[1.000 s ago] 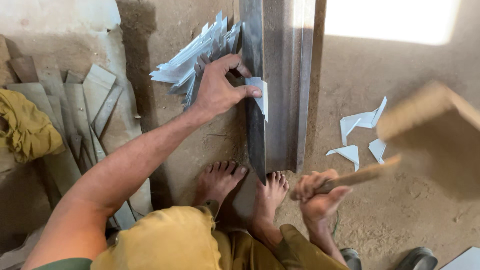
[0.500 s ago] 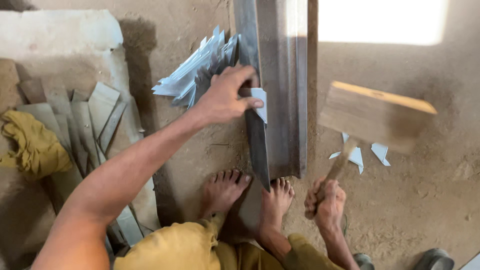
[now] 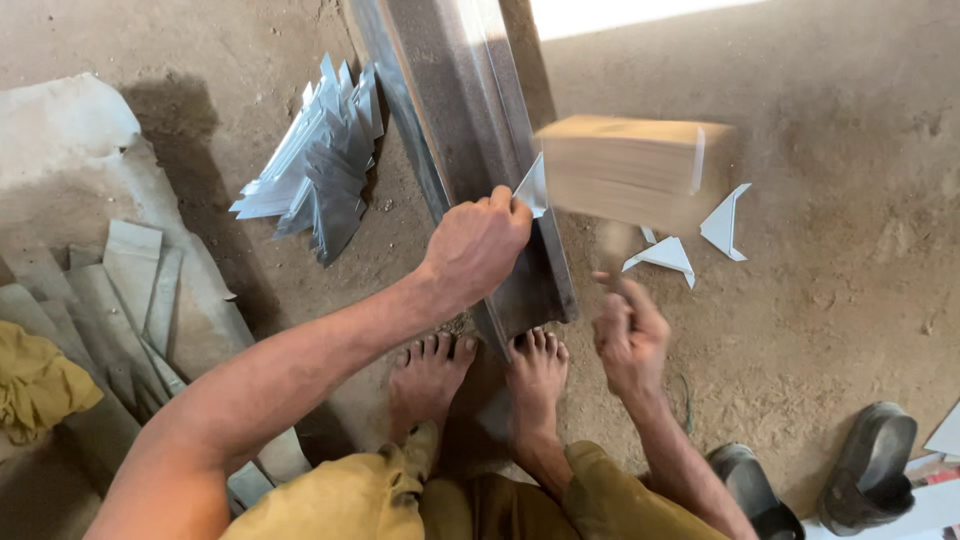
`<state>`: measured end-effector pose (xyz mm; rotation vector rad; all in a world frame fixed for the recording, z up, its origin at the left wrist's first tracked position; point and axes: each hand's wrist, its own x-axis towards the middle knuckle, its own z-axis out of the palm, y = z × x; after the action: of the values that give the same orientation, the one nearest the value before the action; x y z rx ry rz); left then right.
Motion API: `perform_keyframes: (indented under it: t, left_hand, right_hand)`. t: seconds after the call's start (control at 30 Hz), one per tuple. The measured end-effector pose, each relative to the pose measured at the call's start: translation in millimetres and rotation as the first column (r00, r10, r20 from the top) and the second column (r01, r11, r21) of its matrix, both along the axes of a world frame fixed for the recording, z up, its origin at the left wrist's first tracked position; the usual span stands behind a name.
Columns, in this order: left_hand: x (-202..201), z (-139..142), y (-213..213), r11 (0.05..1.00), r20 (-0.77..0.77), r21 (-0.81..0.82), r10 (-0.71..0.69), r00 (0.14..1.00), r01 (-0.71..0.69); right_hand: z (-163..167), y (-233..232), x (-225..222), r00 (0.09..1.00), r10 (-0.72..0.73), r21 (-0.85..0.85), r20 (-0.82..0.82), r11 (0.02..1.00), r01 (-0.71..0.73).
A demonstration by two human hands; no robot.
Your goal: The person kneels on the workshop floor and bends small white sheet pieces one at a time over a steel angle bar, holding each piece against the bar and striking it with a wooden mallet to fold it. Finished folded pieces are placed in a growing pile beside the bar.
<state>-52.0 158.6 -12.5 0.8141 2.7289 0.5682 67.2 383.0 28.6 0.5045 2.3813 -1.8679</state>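
Steel beam [image 3: 470, 150] lies on the dirt floor [image 3: 820, 330], left hand [image 3: 478, 248] pinching a small triangular metal piece [image 3: 533, 187] against its edge, right hand [image 3: 628, 335] clenched around a wooden mallet [image 3: 640, 168] (motion-blurred) just beside it.

A long metal beam [image 3: 470, 150] lies on the dirt floor [image 3: 820, 300], running from the far centre to two bare feet [image 3: 480, 370] at its near end. The left hand [image 3: 475, 245] rests on the beam, pinching a small metal piece [image 3: 533, 188]. The right hand [image 3: 628, 335], right of the beam, grips a mallet [image 3: 635, 170] above it. A stack of cut metal pieces [image 3: 320, 170] lies left of the beam; loose pieces [image 3: 700, 240] lie right. Flat strips [image 3: 130, 290] lie far left. Shoes [image 3: 860, 470] sit near right.
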Motion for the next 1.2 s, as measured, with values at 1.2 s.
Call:
perform_keyframes:
  t: [1.2]
  left_hand:
    - [43.1, 31.1, -85.5, 0.658, 0.036, 0.493, 0.639, 0.768, -0.57]
  right_hand:
    - [-13.4, -5.2, 62.1, 0.999, 0.033, -0.047, -0.03, 0.998, -0.034]
